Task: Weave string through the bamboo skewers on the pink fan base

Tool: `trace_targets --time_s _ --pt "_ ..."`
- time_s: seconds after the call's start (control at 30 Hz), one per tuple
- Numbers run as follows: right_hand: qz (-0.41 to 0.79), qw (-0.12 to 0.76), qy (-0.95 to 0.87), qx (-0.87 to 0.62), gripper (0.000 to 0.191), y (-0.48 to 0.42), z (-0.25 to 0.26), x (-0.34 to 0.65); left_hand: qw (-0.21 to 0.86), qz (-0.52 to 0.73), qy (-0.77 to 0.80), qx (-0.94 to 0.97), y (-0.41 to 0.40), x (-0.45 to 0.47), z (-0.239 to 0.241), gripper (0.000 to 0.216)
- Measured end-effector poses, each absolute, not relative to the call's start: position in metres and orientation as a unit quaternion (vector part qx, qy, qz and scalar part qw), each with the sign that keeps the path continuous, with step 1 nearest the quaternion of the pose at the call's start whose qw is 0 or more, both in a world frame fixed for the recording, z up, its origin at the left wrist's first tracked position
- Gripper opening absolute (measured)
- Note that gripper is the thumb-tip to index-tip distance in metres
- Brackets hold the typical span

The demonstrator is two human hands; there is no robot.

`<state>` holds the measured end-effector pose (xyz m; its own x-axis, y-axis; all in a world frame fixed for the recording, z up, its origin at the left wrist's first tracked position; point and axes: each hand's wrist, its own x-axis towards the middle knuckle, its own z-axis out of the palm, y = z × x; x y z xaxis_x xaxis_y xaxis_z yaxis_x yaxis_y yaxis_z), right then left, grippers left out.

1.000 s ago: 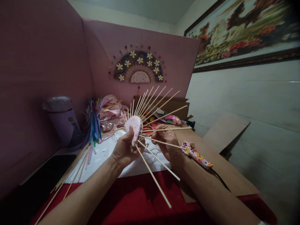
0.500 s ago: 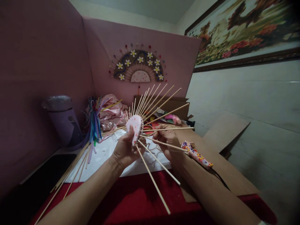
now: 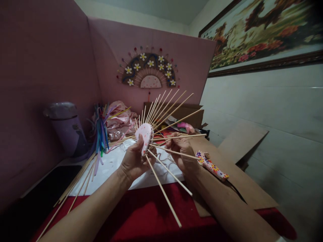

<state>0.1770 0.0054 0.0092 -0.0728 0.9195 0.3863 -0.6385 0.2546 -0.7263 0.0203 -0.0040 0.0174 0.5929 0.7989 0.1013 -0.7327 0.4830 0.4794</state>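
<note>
My left hand (image 3: pixel 133 161) is closed around a pink spotted half-disc (image 3: pixel 144 136) from which several thin wooden sticks (image 3: pixel 171 109) fan out. My right hand (image 3: pixel 182 150) sits just right of the disc, among the sticks, with its fingers pinched on one stick near the hub. Two long sticks (image 3: pixel 164 193) point down toward me over the red cloth (image 3: pixel 151 215). A thin string (image 3: pixel 166 160) hangs below the hands. A colourful dotted scissors-like tool (image 3: pixel 212 166) lies by my right wrist.
A finished fan decoration (image 3: pixel 148 71) hangs on the pink wall. A lilac lidded container (image 3: pixel 66 129) stands at the left, with coloured strips (image 3: pixel 101 132), loose sticks (image 3: pixel 75 181), white paper (image 3: pixel 113 164) and a cardboard box (image 3: pixel 186 114) behind. A brown board (image 3: pixel 239 188) lies to the right.
The fan of sticks has tilted slightly upward and my hands shifted a little; my right hand stays on a stick near the hub.
</note>
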Motion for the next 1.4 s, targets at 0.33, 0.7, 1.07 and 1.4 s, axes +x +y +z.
trace_targets --time_s 0.33,0.7,1.07,1.4 --pt "0.575 0.655 -0.463 -0.163 0.019 0.001 0.008 0.171 0.859 0.445 0.08 0.241 -0.005 0.023 0.017 0.04" --pt "0.567 0.667 -0.461 -0.144 0.019 -0.001 0.01 0.169 0.859 0.445 0.08 0.239 -0.003 0.023 0.017 0.042" --pt "0.546 0.683 -0.466 -0.135 0.021 -0.003 0.013 0.166 0.86 0.447 0.082 0.232 -0.004 0.022 0.015 0.041" --pt "0.545 0.693 -0.454 -0.125 0.017 -0.002 0.013 0.172 0.849 0.453 0.069 0.263 -0.002 0.022 0.015 0.046"
